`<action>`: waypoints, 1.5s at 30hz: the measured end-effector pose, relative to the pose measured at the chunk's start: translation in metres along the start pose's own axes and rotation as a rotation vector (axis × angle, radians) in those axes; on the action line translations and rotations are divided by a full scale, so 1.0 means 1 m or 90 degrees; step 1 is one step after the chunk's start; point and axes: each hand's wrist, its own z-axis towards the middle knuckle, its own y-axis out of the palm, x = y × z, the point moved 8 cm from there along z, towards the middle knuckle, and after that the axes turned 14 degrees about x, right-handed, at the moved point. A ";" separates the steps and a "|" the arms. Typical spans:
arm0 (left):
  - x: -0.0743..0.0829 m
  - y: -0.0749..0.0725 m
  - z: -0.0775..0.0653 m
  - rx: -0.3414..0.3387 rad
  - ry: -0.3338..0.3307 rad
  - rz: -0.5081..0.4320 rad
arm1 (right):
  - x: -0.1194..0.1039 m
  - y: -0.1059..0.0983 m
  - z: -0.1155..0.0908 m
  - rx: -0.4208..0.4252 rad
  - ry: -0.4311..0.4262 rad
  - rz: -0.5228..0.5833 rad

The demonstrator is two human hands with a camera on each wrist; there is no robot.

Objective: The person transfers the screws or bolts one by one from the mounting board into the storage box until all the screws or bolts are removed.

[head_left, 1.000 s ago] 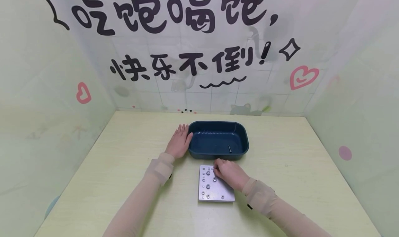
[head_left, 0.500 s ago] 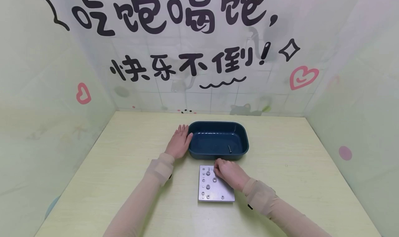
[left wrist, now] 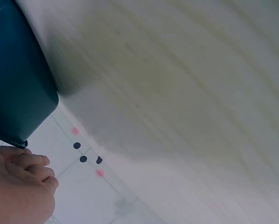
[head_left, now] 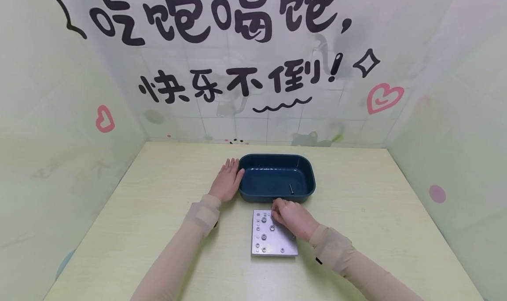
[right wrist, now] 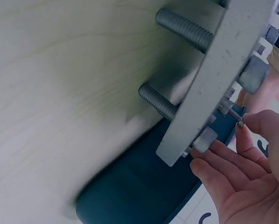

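In the head view my right hand (head_left: 295, 217) is over the upper right part of a silver metal plate (head_left: 279, 241), hiding that corner. The right wrist view shows its thumb and index finger pinching a small screw (right wrist: 240, 123) that stands out from the plate's face. Larger bolts (right wrist: 160, 103) pass through the plate, their threaded ends showing on the underside. My left hand (head_left: 225, 182) lies against the left side of a dark blue tray (head_left: 273, 200), fingers stretched along it and thumb at the rim. One loose screw (head_left: 291, 189) lies inside the tray.
The tray stands just behind the plate on a pale wooden table (head_left: 178, 169). Printed cloth walls (head_left: 253, 129) enclose the table at the back and both sides.
My right hand has risen a little and shifted slightly toward the tray, still at the same part of the plate. The left hand, tray and plate have stayed in place.
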 end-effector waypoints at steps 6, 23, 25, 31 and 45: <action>0.000 -0.001 0.000 0.004 0.001 -0.004 | -0.002 -0.006 0.002 0.013 -0.011 0.012; -0.001 0.000 0.001 -0.007 -0.008 0.001 | -0.010 -0.020 0.003 0.045 -0.050 0.016; -0.001 0.000 0.001 -0.007 -0.007 0.001 | -0.012 -0.024 0.003 0.059 -0.058 0.020; -0.002 0.001 0.001 -0.004 -0.008 0.004 | -0.017 -0.035 0.007 0.104 -0.093 0.022; 0.001 0.000 0.000 0.004 -0.004 -0.005 | -0.003 -0.044 0.014 0.131 -0.087 0.001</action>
